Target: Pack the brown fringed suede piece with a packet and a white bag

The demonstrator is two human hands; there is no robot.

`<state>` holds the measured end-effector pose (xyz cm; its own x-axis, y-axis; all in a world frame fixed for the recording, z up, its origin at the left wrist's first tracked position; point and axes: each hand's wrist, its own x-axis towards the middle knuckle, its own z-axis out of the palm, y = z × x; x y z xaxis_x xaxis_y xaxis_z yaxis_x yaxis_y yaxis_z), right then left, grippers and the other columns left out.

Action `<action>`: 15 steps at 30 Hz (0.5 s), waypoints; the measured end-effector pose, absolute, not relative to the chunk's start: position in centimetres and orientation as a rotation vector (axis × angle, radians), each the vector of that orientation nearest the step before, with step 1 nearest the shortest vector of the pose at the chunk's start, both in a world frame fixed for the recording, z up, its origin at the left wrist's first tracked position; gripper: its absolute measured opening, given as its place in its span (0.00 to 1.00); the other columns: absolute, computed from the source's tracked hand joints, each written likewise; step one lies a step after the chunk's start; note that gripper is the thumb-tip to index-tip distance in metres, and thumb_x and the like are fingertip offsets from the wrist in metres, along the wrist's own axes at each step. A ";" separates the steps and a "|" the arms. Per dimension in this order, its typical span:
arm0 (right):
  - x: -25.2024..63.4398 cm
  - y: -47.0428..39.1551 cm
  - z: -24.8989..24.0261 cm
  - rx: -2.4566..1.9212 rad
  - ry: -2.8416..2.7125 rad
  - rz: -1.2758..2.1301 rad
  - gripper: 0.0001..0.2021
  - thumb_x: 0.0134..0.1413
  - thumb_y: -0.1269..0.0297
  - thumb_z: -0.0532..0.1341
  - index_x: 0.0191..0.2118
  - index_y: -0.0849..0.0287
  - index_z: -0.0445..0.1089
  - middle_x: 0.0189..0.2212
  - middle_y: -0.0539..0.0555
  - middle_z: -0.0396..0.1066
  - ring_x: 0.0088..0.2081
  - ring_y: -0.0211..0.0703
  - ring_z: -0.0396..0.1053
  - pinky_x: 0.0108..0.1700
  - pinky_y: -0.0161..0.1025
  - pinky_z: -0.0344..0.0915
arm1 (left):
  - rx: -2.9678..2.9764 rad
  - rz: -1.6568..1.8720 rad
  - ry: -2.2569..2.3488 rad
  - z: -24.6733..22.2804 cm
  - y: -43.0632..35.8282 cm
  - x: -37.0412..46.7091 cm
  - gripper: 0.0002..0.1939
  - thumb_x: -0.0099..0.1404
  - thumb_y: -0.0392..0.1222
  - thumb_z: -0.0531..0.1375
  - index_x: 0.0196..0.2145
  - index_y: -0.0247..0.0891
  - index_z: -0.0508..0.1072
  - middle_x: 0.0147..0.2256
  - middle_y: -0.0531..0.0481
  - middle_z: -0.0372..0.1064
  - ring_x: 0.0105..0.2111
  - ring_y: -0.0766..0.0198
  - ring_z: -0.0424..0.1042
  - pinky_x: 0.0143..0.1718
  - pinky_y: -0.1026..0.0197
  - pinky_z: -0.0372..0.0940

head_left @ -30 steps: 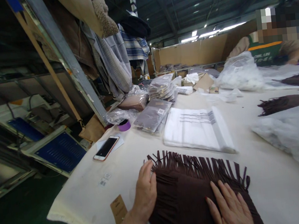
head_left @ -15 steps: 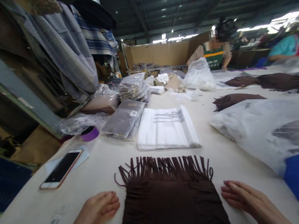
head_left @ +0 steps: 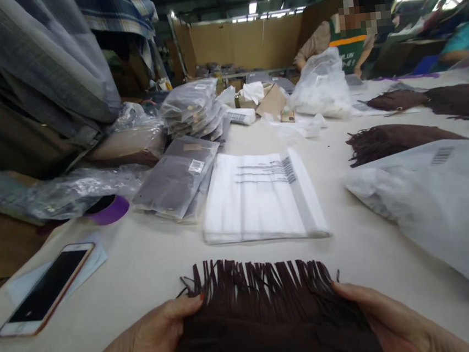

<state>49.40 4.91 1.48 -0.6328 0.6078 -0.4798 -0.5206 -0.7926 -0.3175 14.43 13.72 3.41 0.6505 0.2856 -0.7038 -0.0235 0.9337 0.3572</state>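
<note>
A folded dark brown fringed scarf lies on the white table at the near edge, its fringe pointing away from me. My left hand grips the scarf's left side, fingers curled around its edge. My right hand holds the right side the same way. Just beyond the fringe lies a flat stack of clear plastic bags with printed lines.
A phone lies at the near left beside purple tape. Bagged scarves pile at the middle left. More brown scarves and a large plastic bag lie at right. A co-worker stands at the far end.
My hands moved from flat on the table beside the scarf to gripping its two sides. The view has shifted closer and lower.
</note>
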 end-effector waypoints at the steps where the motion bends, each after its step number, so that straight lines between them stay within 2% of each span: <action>1: 49.1 5.5 1.2 -0.743 -0.181 2.410 0.17 0.58 0.58 0.54 0.40 0.67 0.73 0.37 0.59 0.76 0.47 0.44 0.70 0.60 0.42 0.49 | 0.347 0.139 0.786 3.0 14.3 14.9 0.21 0.50 0.49 0.66 0.38 0.30 0.74 0.36 0.42 0.75 0.43 0.52 0.72 0.50 0.57 0.61; 4: 48.3 7.0 0.9 -0.728 -0.228 2.481 0.18 0.54 0.57 0.57 0.43 0.67 0.72 0.37 0.59 0.75 0.47 0.45 0.70 0.60 0.42 0.50 | 0.409 -0.017 0.583 1.7 16.1 16.6 0.26 0.48 0.49 0.66 0.42 0.30 0.72 0.39 0.41 0.74 0.45 0.49 0.70 0.52 0.53 0.60; 7: 47.6 8.3 1.3 -0.780 -0.357 2.479 0.21 0.50 0.58 0.60 0.49 0.65 0.69 0.41 0.60 0.74 0.48 0.47 0.69 0.58 0.44 0.54 | 0.404 -0.128 0.490 1.0 17.5 18.8 0.31 0.43 0.48 0.68 0.45 0.32 0.71 0.40 0.41 0.73 0.45 0.45 0.70 0.48 0.47 0.63; 9: 47.4 9.0 1.9 -0.800 -0.439 2.487 0.24 0.48 0.58 0.61 0.52 0.63 0.67 0.42 0.59 0.73 0.48 0.48 0.69 0.56 0.44 0.58 | 0.403 -0.167 0.480 1.2 18.3 20.2 0.32 0.42 0.46 0.68 0.45 0.31 0.70 0.40 0.40 0.73 0.45 0.45 0.70 0.46 0.47 0.64; 13: 47.1 9.5 3.8 -0.832 -0.888 2.412 0.26 0.47 0.55 0.63 0.52 0.59 0.66 0.41 0.56 0.74 0.47 0.49 0.70 0.50 0.40 0.64 | 0.623 -0.255 0.437 3.9 18.9 22.2 0.27 0.47 0.46 0.68 0.44 0.33 0.72 0.39 0.46 0.74 0.45 0.49 0.70 0.47 0.55 0.65; 15: 46.8 8.9 4.4 -0.897 -1.355 2.168 0.22 0.52 0.56 0.60 0.52 0.56 0.67 0.43 0.54 0.74 0.49 0.47 0.68 0.50 0.37 0.64 | 0.935 -0.277 0.387 5.8 18.3 22.5 0.19 0.55 0.46 0.63 0.44 0.36 0.72 0.40 0.50 0.74 0.46 0.53 0.70 0.47 0.59 0.65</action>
